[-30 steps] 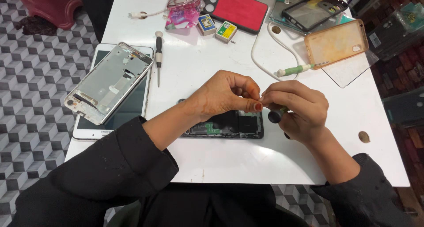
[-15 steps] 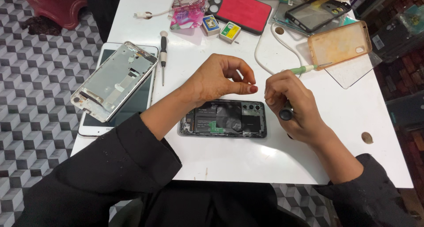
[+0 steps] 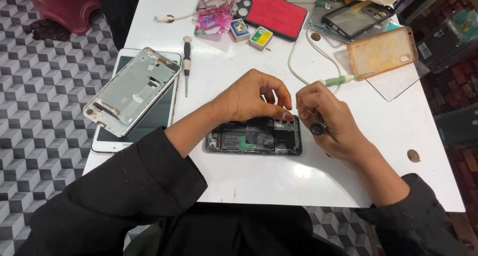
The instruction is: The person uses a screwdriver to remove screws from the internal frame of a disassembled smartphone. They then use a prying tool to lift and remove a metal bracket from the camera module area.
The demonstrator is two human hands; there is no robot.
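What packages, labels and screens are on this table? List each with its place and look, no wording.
Small box: far side, beside the red phone case; blue and yellow.
Second small box: just right of it; green, yellow and white.
Tablet: left edge, under a bare metal phone frame; dark screen, white border.
Phone: far right, lying face up; dark glass.
Opened phone: under both hands; black innards, green part.

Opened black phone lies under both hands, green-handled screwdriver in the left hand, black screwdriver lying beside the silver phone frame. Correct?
One thing is off: the green-handled screwdriver is in the right hand, not the left hand. The head view shows it. The opened black phone does lie under both hands, and the black screwdriver lies beside the silver phone frame.
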